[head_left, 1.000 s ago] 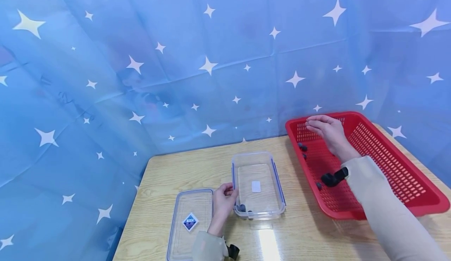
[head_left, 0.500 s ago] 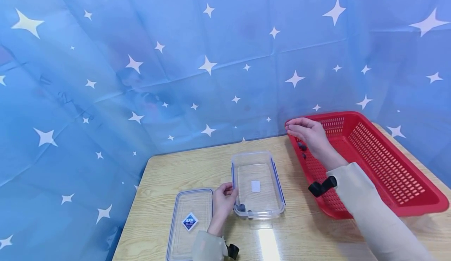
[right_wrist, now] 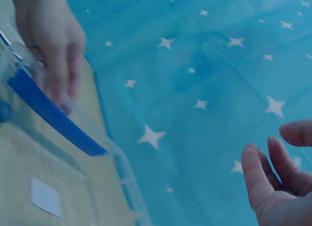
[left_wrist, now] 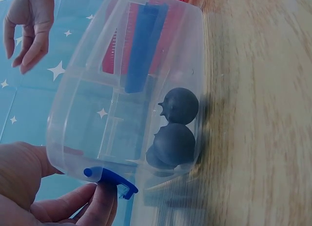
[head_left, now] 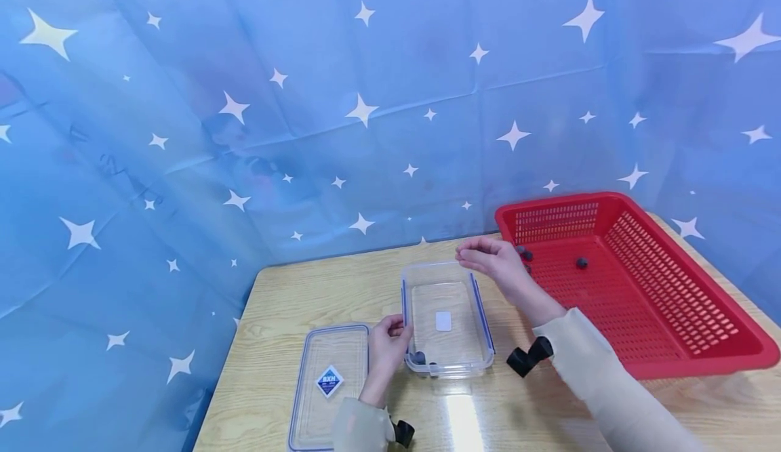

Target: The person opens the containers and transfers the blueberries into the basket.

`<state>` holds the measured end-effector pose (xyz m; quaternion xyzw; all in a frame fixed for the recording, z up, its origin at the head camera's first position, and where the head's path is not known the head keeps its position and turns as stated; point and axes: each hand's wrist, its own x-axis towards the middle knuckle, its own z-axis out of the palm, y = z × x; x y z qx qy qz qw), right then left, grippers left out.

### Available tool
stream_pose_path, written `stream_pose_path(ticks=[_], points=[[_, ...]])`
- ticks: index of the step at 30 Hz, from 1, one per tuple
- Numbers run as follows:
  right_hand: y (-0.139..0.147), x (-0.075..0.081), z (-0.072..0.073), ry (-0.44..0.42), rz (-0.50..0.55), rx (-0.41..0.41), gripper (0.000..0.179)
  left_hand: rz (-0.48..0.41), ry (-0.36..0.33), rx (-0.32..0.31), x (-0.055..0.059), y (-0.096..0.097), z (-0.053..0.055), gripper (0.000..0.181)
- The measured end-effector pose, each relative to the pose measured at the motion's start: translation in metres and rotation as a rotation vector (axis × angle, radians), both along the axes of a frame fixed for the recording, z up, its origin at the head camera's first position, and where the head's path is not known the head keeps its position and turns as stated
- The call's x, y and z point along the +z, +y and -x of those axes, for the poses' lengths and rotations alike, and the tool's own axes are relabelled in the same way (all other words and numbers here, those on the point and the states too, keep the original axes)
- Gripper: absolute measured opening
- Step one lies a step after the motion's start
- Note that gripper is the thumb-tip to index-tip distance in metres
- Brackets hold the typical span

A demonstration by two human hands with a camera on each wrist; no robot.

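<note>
A clear food storage box with blue side latches stands open on the table. My left hand pinches its left edge; the left wrist view shows thumb and fingers around a blue latch. Dark blueberries sit together at the box's near end. Above the far right corner of the box is my right hand, fingers bent. The right wrist view shows its fingertips spread, with only curtain between them. Farther right, a red basket holds several more blueberries.
The box's blue-rimmed lid, with a diamond-shaped label, lies flat on the left of the wooden table. A blue star-patterned curtain hangs along the table's far and left edges.
My right hand has moved left and lower, from over the red basket to over the box's far corner. A blueberry in the basket has come into view. My left hand has stayed put.
</note>
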<state>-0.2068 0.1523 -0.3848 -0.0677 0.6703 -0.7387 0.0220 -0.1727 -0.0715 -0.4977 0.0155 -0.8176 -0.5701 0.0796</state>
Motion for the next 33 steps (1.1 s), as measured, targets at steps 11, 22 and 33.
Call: stream_pose_path(ticks=[11,22,33], points=[[-0.033,-0.034,-0.009,-0.130,0.071,0.039,0.019,-0.028,-0.015,-0.009,0.003,0.002,0.000,0.021],[-0.060,-0.072,-0.016,-0.221,-0.022,0.148,0.020,-0.021,-0.006,-0.007,0.002,0.001,0.000,0.021],[-0.070,-0.092,-0.021,-0.101,-0.341,0.232,0.025,-0.012,-0.009,-0.020,0.002,-0.001,-0.001,0.022]])
